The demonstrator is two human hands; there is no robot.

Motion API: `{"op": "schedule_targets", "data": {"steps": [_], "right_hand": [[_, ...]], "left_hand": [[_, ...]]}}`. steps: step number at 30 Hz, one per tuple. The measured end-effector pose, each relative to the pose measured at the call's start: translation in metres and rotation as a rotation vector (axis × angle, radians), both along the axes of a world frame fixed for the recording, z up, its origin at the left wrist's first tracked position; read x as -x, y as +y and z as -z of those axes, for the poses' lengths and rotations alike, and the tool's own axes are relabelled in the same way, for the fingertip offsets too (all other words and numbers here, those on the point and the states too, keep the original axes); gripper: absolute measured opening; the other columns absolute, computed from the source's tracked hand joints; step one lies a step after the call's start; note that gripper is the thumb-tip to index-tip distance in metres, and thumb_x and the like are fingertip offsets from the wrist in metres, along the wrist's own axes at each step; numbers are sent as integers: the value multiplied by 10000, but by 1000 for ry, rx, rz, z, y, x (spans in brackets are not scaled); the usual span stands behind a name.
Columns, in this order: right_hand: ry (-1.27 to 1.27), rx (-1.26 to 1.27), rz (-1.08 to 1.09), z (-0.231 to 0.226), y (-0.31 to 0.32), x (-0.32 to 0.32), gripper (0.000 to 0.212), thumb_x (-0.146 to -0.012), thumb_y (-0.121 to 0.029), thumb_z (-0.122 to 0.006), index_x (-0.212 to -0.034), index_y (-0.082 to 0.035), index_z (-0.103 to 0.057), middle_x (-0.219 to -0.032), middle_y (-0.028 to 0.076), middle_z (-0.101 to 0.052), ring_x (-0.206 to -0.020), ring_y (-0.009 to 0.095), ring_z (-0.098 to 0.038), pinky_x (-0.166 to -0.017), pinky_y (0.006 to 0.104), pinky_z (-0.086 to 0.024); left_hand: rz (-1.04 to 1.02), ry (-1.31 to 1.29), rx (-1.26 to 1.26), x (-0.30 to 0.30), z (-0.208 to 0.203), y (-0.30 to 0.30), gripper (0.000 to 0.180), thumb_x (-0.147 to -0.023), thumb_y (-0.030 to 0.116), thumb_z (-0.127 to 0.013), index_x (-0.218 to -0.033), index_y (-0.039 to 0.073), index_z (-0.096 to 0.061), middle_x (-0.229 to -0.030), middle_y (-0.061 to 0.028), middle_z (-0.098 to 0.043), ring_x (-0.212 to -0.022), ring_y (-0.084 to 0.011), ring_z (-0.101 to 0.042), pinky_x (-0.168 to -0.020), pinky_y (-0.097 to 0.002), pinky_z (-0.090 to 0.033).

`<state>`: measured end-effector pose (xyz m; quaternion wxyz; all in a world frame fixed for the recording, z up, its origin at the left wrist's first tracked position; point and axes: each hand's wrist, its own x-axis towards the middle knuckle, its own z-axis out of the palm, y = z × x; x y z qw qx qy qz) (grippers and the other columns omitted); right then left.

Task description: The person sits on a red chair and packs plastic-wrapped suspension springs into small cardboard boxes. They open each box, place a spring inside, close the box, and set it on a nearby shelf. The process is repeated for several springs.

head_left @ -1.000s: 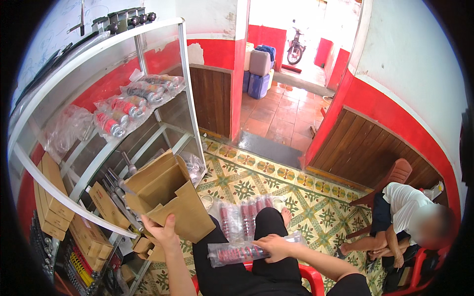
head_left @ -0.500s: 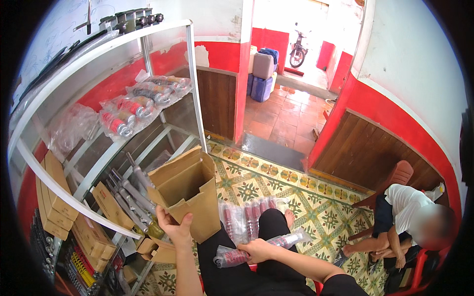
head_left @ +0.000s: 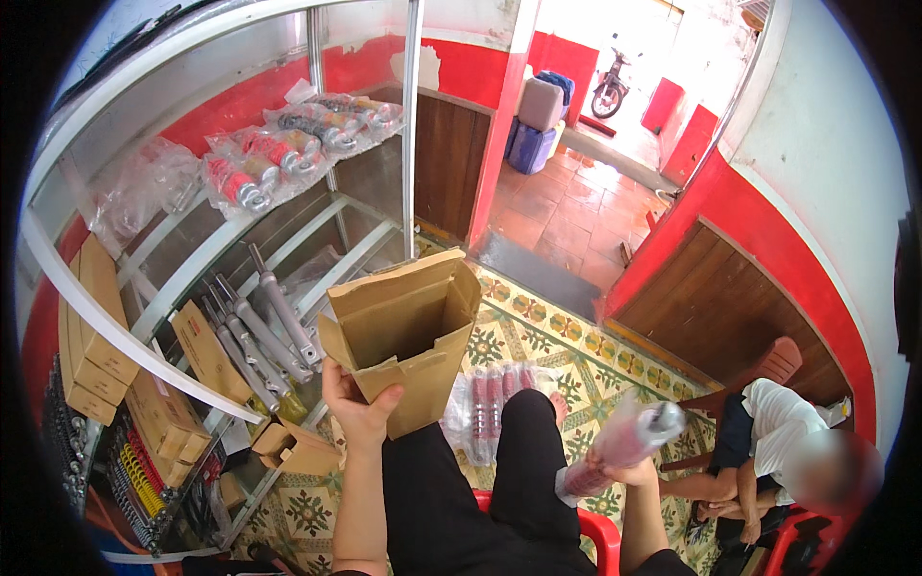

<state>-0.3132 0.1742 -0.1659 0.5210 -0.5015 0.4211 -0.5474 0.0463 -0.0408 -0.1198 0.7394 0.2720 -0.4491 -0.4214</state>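
My left hand [head_left: 357, 408] grips the lower side of a brown cardboard box [head_left: 427, 389], with its thumb on the near face. The box is tilted above my left leg, flaps raised, and its dark inside shows nothing I can make out. My right hand [head_left: 619, 471] is closed around a red shock absorber [head_left: 629, 434] wrapped in clear plastic, held up beside my right knee with its metal end pointing up and right. It is slightly blurred. Several more plastic-wrapped red shock absorbers [head_left: 495, 403] lie side by side on the floor beyond my knees.
At left, a metal-framed rack [head_left: 411, 144] carries bagged shock absorbers [head_left: 259, 158], grey fork tubes [head_left: 274, 293] and long cardboard boxes [head_left: 96, 336]. A small open carton [head_left: 298, 449] lies beside it. A person [head_left: 768, 432] sits at right. Under me is a red chair [head_left: 600, 538].
My right hand has lifted the wrapped shock absorber off my lap and swung it right, turning its metal end upward. The box in my left hand stays held; the whole view has shifted.
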Motion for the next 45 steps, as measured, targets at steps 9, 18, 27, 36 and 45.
{"op": "schedule_targets", "data": {"steps": [9,18,27,36,45], "right_hand": [[-77,6,84,-14,21,-25,404,-673,-155,-797,-980,0,-584,-895,120,-633,-840,241,-636,-738,349,-505],[43,97,196,-43,9,-25,440,-688,-192,-796,-1001,8,-560,-869,130,-637,-809,249,-636,-733,364,-517],[-2,190,400,-44,17,-30,574,-707,-160,-786,-1165,-29,-466,-882,124,-605,-799,248,-615,-710,374,-516],[-49,240,500,-37,21,-35,661,-753,-192,-768,-1287,-107,-388,-959,95,-513,-854,235,-550,-777,381,-471],[-75,266,586,-65,11,-38,941,-697,-238,-801,-1428,-10,-254,-975,139,-554,-908,256,-597,-863,413,-513]], "left_hand": [[9,-25,-56,-12,17,1,875,-600,353,-930,-1261,5,-476,-1134,-57,-597,-1027,-179,-596,-901,-317,-475],[57,-38,-51,-10,8,4,894,-603,358,-928,-1276,-7,-467,-1148,-69,-598,-1044,-188,-600,-903,-318,-481],[93,-43,-54,-12,8,4,901,-604,374,-925,-1276,-8,-463,-1163,-78,-592,-1052,-193,-597,-907,-325,-483],[98,-6,-101,-25,26,-1,854,-592,323,-933,-1245,19,-472,-1134,-72,-566,-1044,-201,-580,-921,-342,-477],[80,25,-96,-17,28,5,883,-599,258,-937,-1287,29,-432,-1159,-69,-557,-1086,-204,-564,-946,-340,-467]]}}
